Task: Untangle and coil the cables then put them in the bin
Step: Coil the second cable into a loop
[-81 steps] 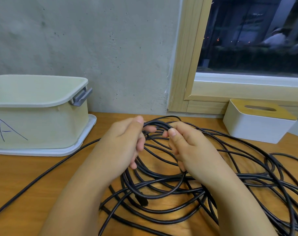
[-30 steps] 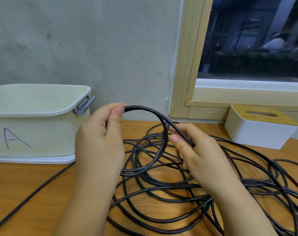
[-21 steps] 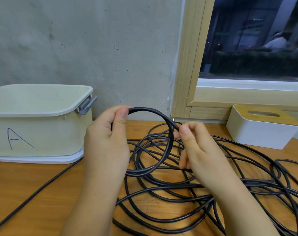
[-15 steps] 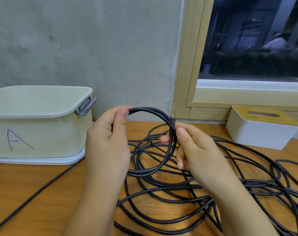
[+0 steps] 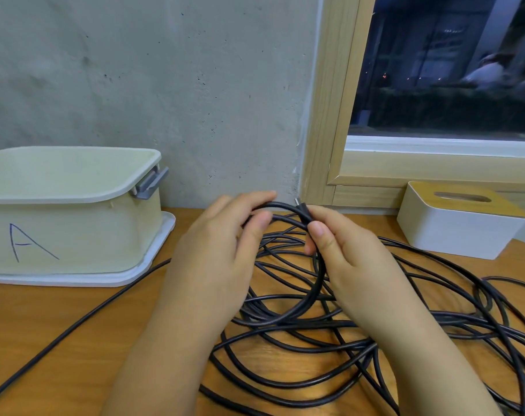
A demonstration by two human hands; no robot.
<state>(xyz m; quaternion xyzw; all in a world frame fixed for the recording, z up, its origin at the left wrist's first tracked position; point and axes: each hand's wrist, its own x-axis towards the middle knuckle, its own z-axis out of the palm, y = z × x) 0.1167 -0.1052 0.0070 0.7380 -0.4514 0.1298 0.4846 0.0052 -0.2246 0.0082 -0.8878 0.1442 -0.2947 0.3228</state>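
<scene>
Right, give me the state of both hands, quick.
Left hand: closed, gripping the top of the black cable loop.
Right hand: closed, pinching the same loop near the cable's plug end.

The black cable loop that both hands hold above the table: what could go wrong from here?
1. The loop is still joined to the tangled pile on the table; pulling could tighten knots.
2. The left hand and right hand pinch it only near the top, so it may spring open.
3. One strand runs off past the bin and may snag on it.
</scene>
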